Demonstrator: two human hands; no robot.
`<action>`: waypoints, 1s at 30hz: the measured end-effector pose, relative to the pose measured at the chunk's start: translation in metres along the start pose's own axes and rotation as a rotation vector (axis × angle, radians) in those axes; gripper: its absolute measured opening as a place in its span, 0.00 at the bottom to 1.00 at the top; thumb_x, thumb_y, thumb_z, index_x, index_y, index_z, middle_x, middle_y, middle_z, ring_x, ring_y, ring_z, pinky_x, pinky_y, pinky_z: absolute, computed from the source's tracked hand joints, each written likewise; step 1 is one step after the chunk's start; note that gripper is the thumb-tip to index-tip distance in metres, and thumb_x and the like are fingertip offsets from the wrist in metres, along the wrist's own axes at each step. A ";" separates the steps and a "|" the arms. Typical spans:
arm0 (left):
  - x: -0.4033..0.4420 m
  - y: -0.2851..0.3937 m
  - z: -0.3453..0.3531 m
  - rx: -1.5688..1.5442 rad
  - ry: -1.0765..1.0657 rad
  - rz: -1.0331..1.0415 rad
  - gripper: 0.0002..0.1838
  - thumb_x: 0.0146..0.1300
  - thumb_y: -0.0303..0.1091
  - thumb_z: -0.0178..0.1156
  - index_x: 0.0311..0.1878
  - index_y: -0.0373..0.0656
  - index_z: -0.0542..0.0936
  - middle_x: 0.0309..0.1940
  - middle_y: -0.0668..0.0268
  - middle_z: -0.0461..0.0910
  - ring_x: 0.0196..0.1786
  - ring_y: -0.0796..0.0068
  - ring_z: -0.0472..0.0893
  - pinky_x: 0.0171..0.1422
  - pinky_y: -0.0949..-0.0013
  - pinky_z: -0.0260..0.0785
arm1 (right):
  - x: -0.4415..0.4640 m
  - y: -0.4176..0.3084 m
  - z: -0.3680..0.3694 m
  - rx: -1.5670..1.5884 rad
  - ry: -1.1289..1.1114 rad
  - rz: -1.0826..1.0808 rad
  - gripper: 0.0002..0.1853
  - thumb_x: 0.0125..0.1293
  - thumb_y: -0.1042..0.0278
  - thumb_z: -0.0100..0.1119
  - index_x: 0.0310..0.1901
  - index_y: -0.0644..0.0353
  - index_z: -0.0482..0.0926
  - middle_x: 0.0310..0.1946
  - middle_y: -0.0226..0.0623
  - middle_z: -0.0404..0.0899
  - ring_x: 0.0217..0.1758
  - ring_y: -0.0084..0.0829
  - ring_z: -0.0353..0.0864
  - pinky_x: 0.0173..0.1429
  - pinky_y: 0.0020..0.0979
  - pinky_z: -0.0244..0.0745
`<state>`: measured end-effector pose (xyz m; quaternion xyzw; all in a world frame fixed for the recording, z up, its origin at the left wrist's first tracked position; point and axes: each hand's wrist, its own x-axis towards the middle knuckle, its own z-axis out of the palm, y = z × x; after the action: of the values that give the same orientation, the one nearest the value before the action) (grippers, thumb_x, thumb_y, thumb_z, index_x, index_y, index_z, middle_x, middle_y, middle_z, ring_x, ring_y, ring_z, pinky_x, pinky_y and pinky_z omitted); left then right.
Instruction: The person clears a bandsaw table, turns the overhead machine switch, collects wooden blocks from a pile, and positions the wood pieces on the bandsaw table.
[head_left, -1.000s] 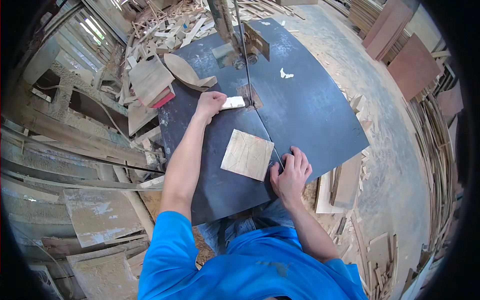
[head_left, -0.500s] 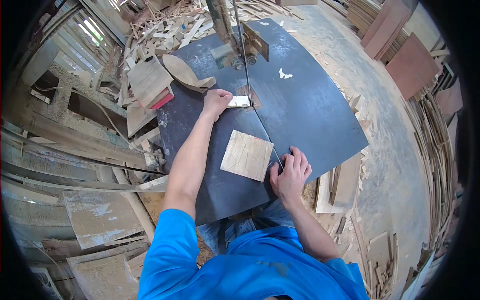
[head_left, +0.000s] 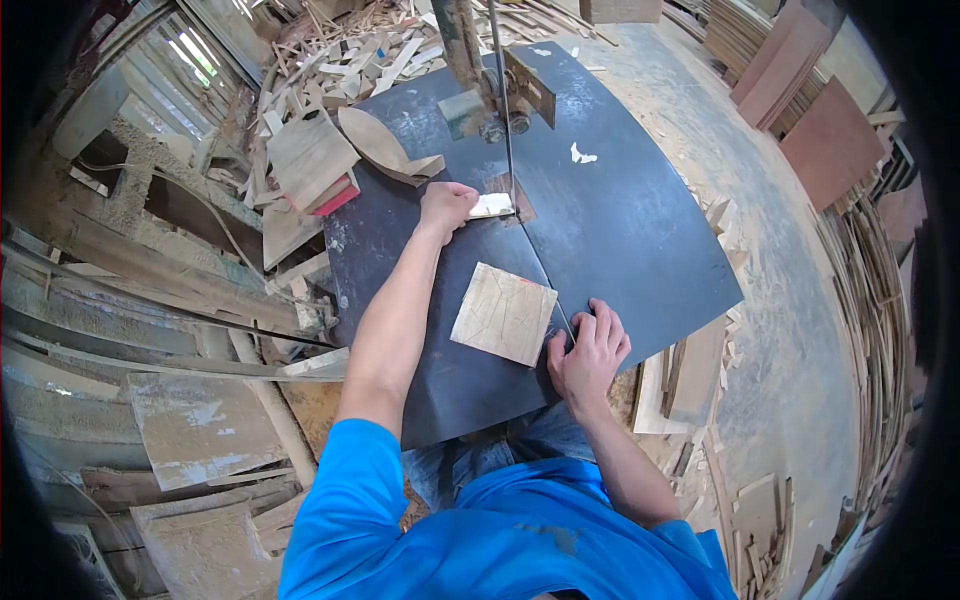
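My left hand pinches a small pale wood piece by its left end. The piece's right end is at the thin vertical saw blade, where the blade meets the dark table. A square wood block with lines drawn on its top lies nearer to me, apart from both hands. Just right of the block, my right hand rests at the table's front edge with its fingers apart and holds nothing.
A curved wood offcut lies on the table's back left. Stacked boards stand beside the left edge. The metal blade guide hangs above the table. Scrap wood is heaped behind.
My left hand has moved right with the pale piece, bringing its end from left of the blade up to it. My right hand stays at the front edge. The view has shifted slightly.
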<state>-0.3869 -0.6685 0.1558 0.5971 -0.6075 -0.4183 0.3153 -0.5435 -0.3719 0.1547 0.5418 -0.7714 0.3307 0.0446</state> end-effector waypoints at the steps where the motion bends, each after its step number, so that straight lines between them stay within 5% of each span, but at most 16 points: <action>1: 0.000 -0.001 0.000 -0.008 -0.002 -0.002 0.09 0.56 0.32 0.69 0.38 0.39 0.90 0.22 0.65 0.84 0.21 0.78 0.80 0.27 0.68 0.73 | 0.000 0.000 0.000 0.002 0.000 0.000 0.15 0.54 0.67 0.65 0.44 0.59 0.76 0.63 0.45 0.73 0.70 0.47 0.68 0.70 0.50 0.56; 21: 0.003 -0.004 0.004 -0.127 0.004 -0.089 0.07 0.56 0.31 0.69 0.37 0.39 0.90 0.25 0.66 0.84 0.24 0.77 0.78 0.27 0.68 0.70 | 0.000 0.001 0.002 -0.017 0.036 -0.028 0.17 0.52 0.66 0.66 0.43 0.59 0.77 0.62 0.44 0.74 0.68 0.45 0.69 0.67 0.50 0.59; 30: 0.000 0.000 -0.002 -0.300 -0.075 -0.161 0.06 0.66 0.30 0.66 0.42 0.39 0.88 0.28 0.69 0.83 0.25 0.79 0.75 0.27 0.70 0.65 | 0.001 0.001 0.001 -0.021 0.020 -0.018 0.17 0.52 0.66 0.66 0.43 0.59 0.76 0.62 0.44 0.74 0.69 0.46 0.69 0.67 0.50 0.59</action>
<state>-0.3853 -0.6690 0.1563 0.5741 -0.5000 -0.5499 0.3435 -0.5444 -0.3727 0.1542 0.5449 -0.7694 0.3278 0.0610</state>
